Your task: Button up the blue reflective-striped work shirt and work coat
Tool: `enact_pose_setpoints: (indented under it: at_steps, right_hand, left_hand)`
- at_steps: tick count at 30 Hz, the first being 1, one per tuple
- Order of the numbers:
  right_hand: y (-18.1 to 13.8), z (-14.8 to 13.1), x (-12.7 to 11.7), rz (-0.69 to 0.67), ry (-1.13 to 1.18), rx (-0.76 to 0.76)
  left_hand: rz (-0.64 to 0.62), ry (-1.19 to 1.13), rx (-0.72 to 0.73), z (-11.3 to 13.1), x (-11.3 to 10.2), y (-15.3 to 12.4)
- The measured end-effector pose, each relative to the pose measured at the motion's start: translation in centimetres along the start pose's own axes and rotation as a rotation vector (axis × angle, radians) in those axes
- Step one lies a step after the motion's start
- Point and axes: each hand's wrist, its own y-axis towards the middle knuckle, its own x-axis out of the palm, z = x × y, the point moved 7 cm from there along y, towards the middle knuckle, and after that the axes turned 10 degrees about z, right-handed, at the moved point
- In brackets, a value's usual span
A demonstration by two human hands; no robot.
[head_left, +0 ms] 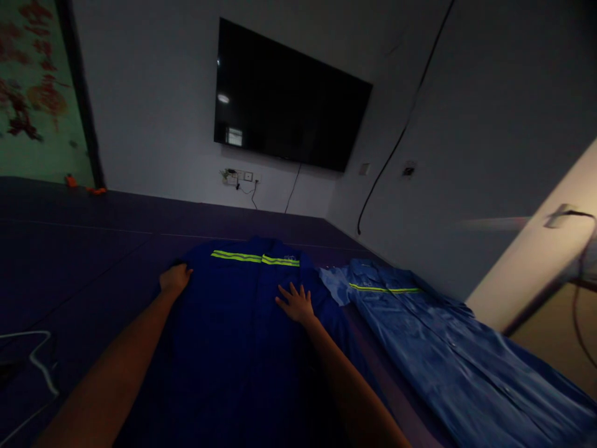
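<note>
Dark blue jacket (233, 323) spread flat on purple surface (69, 261). Right hand (295, 303) open, fingers splayed, palm down on its middle; left hand (175, 278) curled at its left edge, grip unclear. Lighter blue jacket (443, 348) lies just beside, to the right

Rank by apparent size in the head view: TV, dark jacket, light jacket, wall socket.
1. dark jacket and light jacket: alike, both near the camera and cut off by the frame, so unranked.
2. TV
3. wall socket
</note>
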Motion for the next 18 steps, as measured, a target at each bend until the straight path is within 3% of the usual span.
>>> enact_pose_setpoints:
  at_steps: [4,10,13,16,18]
  right_hand:
    - [-0.2,-0.2,-0.2,-0.008,0.009,-0.017]
    - [-0.4,-3.8,-0.2,-0.013,0.075,-0.228]
    - [-0.2,-4.5,0.0,-0.007,0.087,-0.263]
    - [0.1,-3.7,0.1,0.023,0.096,-0.238]
    - [0.2,-2.8,0.1,0.06,0.106,-0.205]
  left_hand:
    - [-0.019,-0.009,-0.027,-0.8,-0.5,-0.4]
    - [0.009,0.037,-0.117,-6.1,-2.6,-2.0]
    - [-0.004,0.065,-0.118,-7.8,-3.6,-3.4]
    - [0.061,0.139,-0.076,-7.8,-4.9,-5.0]
    - [0.159,0.199,0.027,-6.5,-6.0,-6.2]
